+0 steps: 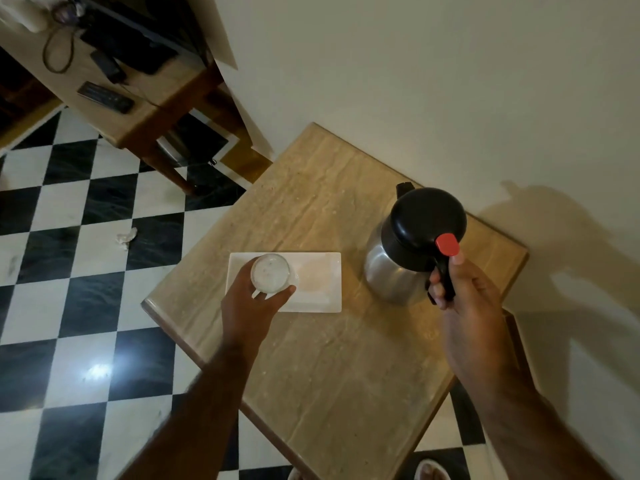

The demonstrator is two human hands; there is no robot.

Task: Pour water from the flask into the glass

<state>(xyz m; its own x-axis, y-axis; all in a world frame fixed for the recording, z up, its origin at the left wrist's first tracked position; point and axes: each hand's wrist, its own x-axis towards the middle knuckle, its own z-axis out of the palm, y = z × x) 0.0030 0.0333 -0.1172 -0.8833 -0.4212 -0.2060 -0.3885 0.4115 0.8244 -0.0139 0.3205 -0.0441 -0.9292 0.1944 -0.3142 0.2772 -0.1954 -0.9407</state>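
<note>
**Both hands on their objects at the small table**

Head view: taking the white rectangular tray (pixel 320 289) as the landmark, it lies flat on the light wooden table (pixel 332 368), close to the table's left edge. The glass (pixel 270 273) stands upright on the tray's left end, seen from above. The left hand (pixel 251 310) is wrapped around the glass from the near side, thumb and fingers curled against its wall. To the right of the tray, apart from it, the flask (pixel 412 247) stands upright on the table: steel body, black lid, a red tab on the lid's near side. The right hand (pixel 467 299) is closed around the flask's black handle, just below the red tab. Left of the tray lies a black-and-white chequered floor (pixel 79 289).
</note>
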